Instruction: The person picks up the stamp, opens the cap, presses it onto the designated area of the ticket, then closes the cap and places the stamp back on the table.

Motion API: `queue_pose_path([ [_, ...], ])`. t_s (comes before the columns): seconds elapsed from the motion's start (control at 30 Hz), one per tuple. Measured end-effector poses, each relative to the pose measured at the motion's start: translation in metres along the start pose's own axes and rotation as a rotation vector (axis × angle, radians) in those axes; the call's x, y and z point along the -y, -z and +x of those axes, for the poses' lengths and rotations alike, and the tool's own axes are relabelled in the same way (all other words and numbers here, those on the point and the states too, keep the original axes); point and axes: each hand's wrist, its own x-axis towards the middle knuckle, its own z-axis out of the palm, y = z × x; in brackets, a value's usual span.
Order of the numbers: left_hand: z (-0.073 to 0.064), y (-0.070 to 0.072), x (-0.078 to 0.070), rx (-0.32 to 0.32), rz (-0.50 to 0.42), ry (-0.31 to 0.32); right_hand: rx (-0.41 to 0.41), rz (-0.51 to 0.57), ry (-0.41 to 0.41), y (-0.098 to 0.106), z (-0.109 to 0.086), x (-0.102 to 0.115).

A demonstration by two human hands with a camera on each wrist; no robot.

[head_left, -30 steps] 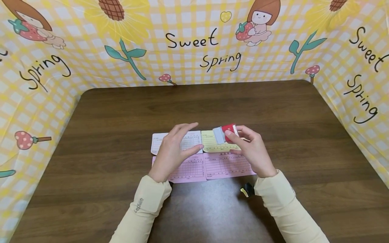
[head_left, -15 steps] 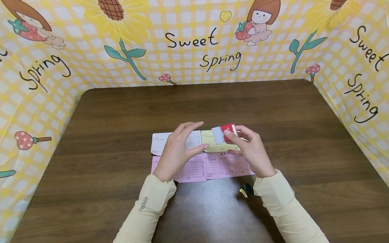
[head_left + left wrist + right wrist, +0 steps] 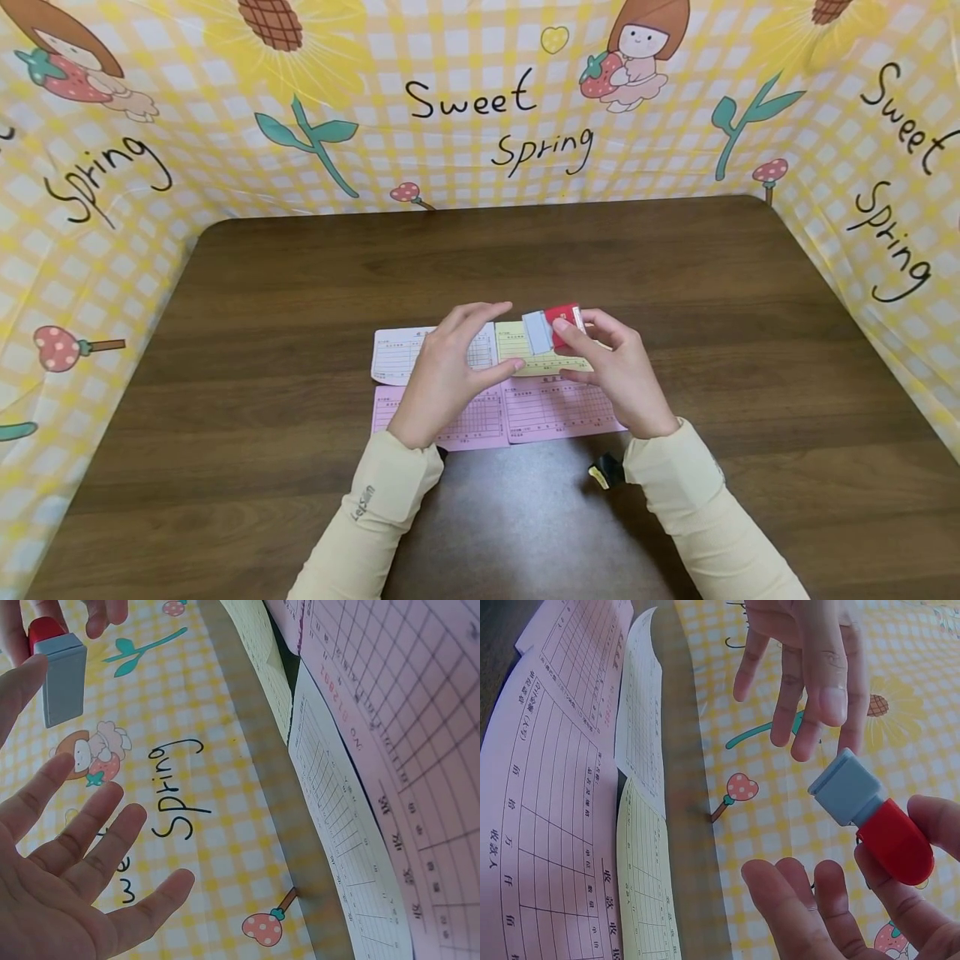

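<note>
My right hand [image 3: 626,371] pinches a small red stamp [image 3: 895,840] between thumb and fingers, above the receipts. A pale grey-blue cap [image 3: 847,787] covers the stamp's end and points left toward my other hand. My left hand [image 3: 442,375] is raised with fingers extended and thumb apart, holding nothing. In the right wrist view its fingertips hang close by the cap. Below lie a white receipt pad [image 3: 393,354], a yellow one [image 3: 513,342], a pink one [image 3: 487,421] at left front and another pink one [image 3: 558,412] at right front, each printed with a form.
The pads lie edge to edge on a dark wooden table [image 3: 300,275]. A yellow checked cloth [image 3: 480,167] with cartoon prints stands round the back and sides. Near the right cuff is a small black item [image 3: 607,471] with a yellow part.
My left hand has moved right, nearer the stamp's cap, and covers more of the pads' middle. The right hand with the stamp has hardly moved.
</note>
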Motion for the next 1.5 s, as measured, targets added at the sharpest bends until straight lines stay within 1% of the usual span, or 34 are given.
queue_pose_path([
  [0.2, 0.0001, -0.0009, 0.0002, 0.001, 0.008, -0.006, 0.002, 0.011, -0.010, -0.0005, 0.0003, -0.0003],
  [0.43, 0.0003, -0.0012, -0.0003, -0.012, 0.019, -0.023, 0.001, 0.032, -0.021, -0.0029, 0.0012, -0.0013],
  [0.73, 0.0020, -0.0031, -0.0004, -0.027, 0.013, -0.020, 0.021, 0.052, -0.020, -0.0049, 0.0021, -0.0020],
  [0.9, 0.0021, -0.0036, -0.0009, -0.021, 0.004, -0.011, 0.029, 0.073, -0.020, -0.0067, 0.0024, -0.0022],
  [1.17, 0.0022, -0.0040, -0.0017, -0.027, 0.013, -0.029, 0.045, 0.089, -0.020, -0.0078, 0.0018, -0.0028],
  [1.5, 0.0027, -0.0034, -0.0038, -0.026, 0.023, -0.025, 0.062, 0.109, -0.013, -0.0073, 0.0010, -0.0026],
])
